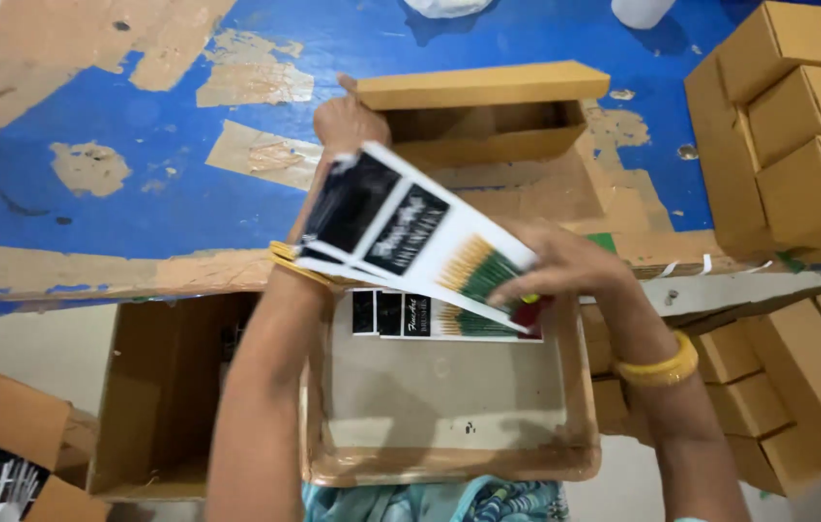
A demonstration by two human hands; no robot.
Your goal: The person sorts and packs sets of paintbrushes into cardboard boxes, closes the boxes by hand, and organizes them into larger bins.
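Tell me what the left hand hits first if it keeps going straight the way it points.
The left hand points up the table toward the open brown box, which it seems already to touch at the near corner. Depth is unclear, but the box comes first.

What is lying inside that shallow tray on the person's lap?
In the tray, a flat printed packet lies at the far edge. The packet held by both hands covers its upper part; the tray's base otherwise shows bare.

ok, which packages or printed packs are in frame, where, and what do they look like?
Flat pack: held in both hands, centre; long, white with black panels and green-gold picture.
Second pack: lying in the tray; same print.
Open carton: on the blue table; plain brown.
Closed cartons: stacked at right; plain brown.
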